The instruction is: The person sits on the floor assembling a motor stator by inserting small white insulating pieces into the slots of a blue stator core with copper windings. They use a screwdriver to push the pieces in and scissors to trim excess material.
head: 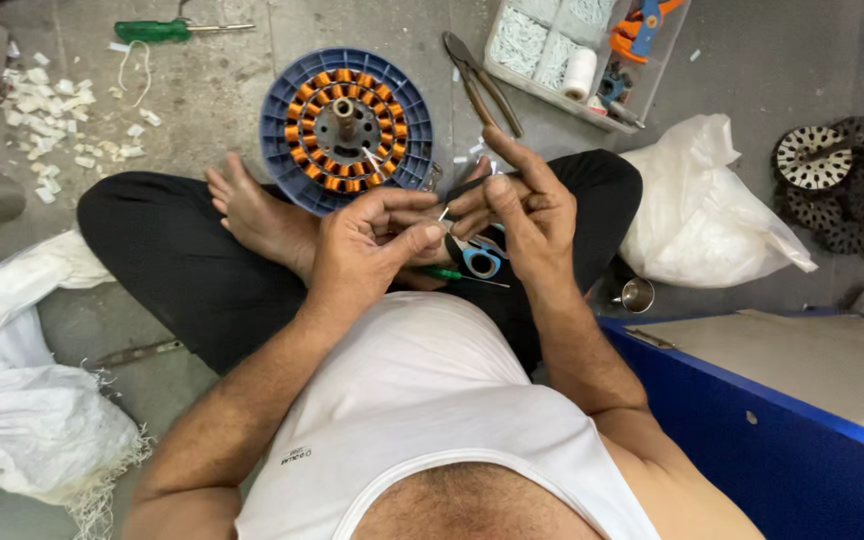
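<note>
1. The left hand [372,240] is curled, thumb and forefinger pinched together on a thin white sleeve piece [444,213]; the piece sticks up from the pinch, just in front of the fingertips.
2. The right hand [522,205] meets the left hand at that same piece. Its thumb and bent fingers close toward the piece while the forefinger points up and away; whether it truly grips the piece cannot be told.
3. Both hands hover over the person's crossed legs, just on the near side of the motor stator [346,128], a blue round frame with copper windings lying flat on the floor [222,80].
4. Blue-handled scissors [477,258] lie in the lap directly under the hands, on the near side of the stator.
5. Pliers [482,80] lie on the floor just right of the stator; beyond them sits a clear parts tray [572,50].
6. A green-handled screwdriver [167,30] lies beyond the stator to its left, and white scraps [52,110] are scattered well left of the stator.
</note>
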